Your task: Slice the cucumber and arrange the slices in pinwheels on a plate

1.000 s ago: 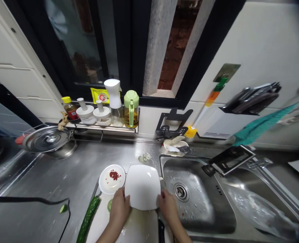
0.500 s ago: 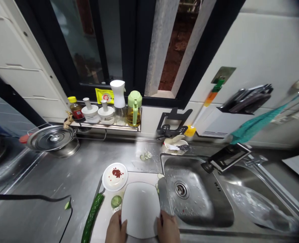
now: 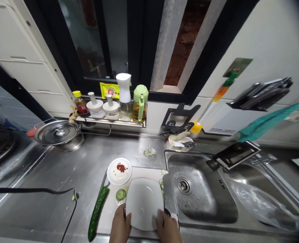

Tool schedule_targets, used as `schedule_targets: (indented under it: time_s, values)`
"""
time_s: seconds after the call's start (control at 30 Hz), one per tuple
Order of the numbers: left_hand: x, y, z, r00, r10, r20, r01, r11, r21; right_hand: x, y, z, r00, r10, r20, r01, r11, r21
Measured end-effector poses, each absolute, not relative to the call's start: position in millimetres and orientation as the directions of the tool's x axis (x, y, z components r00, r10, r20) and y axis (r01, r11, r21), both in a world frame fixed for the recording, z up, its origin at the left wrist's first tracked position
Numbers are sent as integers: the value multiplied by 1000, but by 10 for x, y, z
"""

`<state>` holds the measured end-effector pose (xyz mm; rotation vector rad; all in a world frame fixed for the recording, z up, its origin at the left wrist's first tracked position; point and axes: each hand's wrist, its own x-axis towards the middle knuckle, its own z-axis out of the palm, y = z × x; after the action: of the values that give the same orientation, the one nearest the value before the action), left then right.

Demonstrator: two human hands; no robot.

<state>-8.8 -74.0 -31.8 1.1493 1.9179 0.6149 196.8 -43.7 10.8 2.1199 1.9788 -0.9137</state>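
A white square plate (image 3: 145, 202) is held by both hands above a pale cutting board (image 3: 107, 221). My left hand (image 3: 120, 224) grips its near left edge, with the thumb on top. Opposite it, my right hand (image 3: 168, 227) is closed on the near right edge, beside a dark knife handle. The wide knife blade (image 3: 169, 192) lies along the board's right side, near some pale slices. Left of the plate rest a stack of cucumber slices (image 3: 121, 194) and a long cucumber (image 3: 98, 212). Chopped red bits (image 3: 121, 167) sit on a small round white dish (image 3: 110, 179).
A steel sink (image 3: 200, 217) adjoins the board on the right, with a plastic bag (image 3: 263, 206) beyond. A lidded pot (image 3: 70, 145) stands back left. Seasoning jars and an oil bottle (image 3: 140, 106) line the rack. A black cable (image 3: 69, 216) crosses the counter.
The whole view has shifted slightly, so things appear a little further right and higher. Both hands keep their hold on the plate, which remains over the board.
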Motion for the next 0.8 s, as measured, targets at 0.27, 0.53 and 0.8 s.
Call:
schedule_targets:
  time_s: [0.27,0.53,0.8]
  values:
    - [-346,-680,-419,-436,857,-276,463,477,747,1953,-549,95,-39,930,-367,892,-132,-431]
    - [-538,-415,-334,-463,876,-131,623,427,656,1926,-606,40,-95,954,-283,859,-65,-507]
    - [-533,-369,-208,-469,877,-109,583,400,708,1913,-634,-89,-132,971,-201,841,2,-542]
